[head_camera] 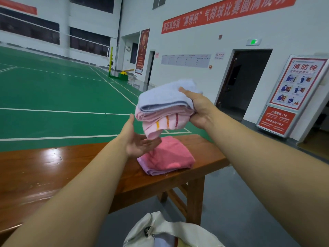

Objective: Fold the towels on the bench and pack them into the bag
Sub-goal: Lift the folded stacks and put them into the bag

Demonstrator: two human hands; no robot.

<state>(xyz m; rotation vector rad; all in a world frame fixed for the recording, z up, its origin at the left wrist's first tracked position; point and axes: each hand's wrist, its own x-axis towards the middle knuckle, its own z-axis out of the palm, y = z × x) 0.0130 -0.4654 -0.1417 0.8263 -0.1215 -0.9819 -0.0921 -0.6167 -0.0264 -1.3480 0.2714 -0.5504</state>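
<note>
My right hand grips a stack of two folded towels in the air above the bench: a light blue towel on top of a pale pink striped towel. Below the stack, my left hand is palm up with relaxed fingers, just under the drooping pink corner. A folded darker pink towel lies on a lilac one on the wooden bench near its right end. The white bag sits open on the floor at the bottom edge, with something folded inside.
The bench end and its legs stand over a grey floor. A green court lies beyond the bench. To the right are a dark doorway and a fire hydrant cabinet.
</note>
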